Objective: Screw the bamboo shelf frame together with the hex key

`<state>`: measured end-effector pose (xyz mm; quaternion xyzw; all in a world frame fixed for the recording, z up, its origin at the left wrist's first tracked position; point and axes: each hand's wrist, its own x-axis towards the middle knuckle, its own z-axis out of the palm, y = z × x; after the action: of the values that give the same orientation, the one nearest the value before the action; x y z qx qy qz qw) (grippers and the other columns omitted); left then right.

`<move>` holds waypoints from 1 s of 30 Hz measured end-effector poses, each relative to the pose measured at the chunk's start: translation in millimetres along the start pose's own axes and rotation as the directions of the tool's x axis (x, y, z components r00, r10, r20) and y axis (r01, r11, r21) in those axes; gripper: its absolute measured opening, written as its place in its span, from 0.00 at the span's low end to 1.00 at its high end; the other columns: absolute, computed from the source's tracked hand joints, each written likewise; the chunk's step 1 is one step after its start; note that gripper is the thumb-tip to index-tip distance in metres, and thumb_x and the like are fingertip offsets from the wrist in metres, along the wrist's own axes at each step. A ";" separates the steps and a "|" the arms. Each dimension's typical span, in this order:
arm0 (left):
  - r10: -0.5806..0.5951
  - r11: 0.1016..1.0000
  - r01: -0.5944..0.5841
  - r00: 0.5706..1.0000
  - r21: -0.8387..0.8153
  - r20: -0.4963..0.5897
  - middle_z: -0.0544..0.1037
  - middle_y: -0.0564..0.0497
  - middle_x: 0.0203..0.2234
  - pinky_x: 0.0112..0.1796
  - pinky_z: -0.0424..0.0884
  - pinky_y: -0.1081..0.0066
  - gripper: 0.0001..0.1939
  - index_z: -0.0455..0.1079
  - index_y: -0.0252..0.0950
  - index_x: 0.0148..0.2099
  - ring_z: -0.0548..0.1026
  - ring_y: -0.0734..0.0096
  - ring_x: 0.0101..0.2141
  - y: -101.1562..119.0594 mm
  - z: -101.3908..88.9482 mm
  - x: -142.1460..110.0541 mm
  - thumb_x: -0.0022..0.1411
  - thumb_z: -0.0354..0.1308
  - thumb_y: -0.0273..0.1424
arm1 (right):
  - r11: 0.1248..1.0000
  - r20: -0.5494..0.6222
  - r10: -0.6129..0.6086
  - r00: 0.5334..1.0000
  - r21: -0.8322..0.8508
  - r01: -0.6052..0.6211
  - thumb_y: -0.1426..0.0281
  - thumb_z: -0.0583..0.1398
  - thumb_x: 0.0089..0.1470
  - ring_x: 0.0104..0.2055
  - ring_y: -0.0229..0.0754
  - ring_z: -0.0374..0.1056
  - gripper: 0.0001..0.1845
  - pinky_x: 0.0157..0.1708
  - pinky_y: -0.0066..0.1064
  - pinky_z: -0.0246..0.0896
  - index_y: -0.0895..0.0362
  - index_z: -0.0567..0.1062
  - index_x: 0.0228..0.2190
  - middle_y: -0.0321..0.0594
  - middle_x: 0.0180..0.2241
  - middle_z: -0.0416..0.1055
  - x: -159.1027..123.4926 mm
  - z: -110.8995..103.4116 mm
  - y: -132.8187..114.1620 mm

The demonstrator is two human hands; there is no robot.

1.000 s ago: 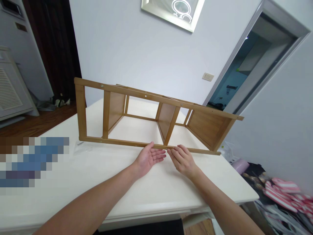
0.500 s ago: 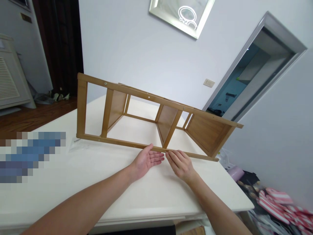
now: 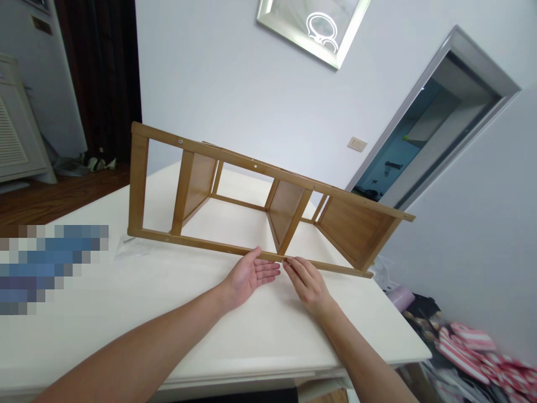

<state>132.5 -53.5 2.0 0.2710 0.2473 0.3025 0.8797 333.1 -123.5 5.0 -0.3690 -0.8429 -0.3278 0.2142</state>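
Note:
A brown wooden shelf rack [image 3: 226, 244] lies on its side on the white table [image 3: 251, 347], its slatless shelf panels standing upright between the rails. Below the near lower rail, my left hand [image 3: 250, 279] is turned palm up with its fingers stretched out, the thumb resting against the rail. Just right of it, the fingertips of my right hand [image 3: 308, 285] are pressed together at the same rail, near where the middle shelf joins. Whatever is between those fingertips is too small or hidden to name.
Clear plastic wrapping [image 3: 136, 246] lies by the rack's left end. Striped clothes [image 3: 470, 347] and other items are piled right of the table. A framed picture [image 3: 293, 33] and a light switch [image 3: 357, 144] are on the wall behind; a doorway opens at right.
The view has shifted slightly. Both hands keep nearly the same place at the rail, and the rack shows no clear movement on the table.

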 end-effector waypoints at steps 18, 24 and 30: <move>0.016 0.999 -0.017 0.999 0.030 0.040 0.76 0.31 0.48 0.53 0.68 0.62 0.23 0.73 0.25 0.42 0.76 0.56 0.48 -3.3 -3.6 1.1 0.66 0.50 0.42 | 0.973 -0.153 0.229 0.961 0.035 -0.227 0.81 0.55 0.58 0.37 0.39 0.68 0.14 0.37 0.35 0.54 0.56 0.73 0.43 0.42 0.36 0.74 6.3 6.5 -10.5; 0.018 1.000 -0.019 0.999 0.023 0.036 0.75 0.30 0.49 0.53 0.69 0.62 0.23 0.73 0.24 0.43 0.75 0.55 0.49 -3.3 -3.3 0.7 0.66 0.50 0.42 | 0.953 -0.163 0.300 0.940 0.101 -0.287 0.80 0.57 0.57 0.34 0.38 0.67 0.11 0.35 0.35 0.55 0.57 0.73 0.41 0.41 0.34 0.73 4.7 11.2 -12.5; 0.016 1.000 -0.017 1.000 0.018 0.026 0.76 0.30 0.48 0.53 0.69 0.61 0.22 0.73 0.25 0.42 0.75 0.55 0.49 -2.5 -2.2 0.5 0.66 0.50 0.42 | 0.942 -0.158 0.329 0.931 0.125 -0.311 0.79 0.56 0.57 0.32 0.38 0.67 0.11 0.34 0.34 0.56 0.57 0.74 0.41 0.39 0.30 0.71 4.0 14.8 -15.7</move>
<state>132.5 -54.1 -1.3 0.2850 0.2362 0.3039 0.8778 316.8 -119.1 -9.1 -0.4599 -0.7643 -0.2780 0.3564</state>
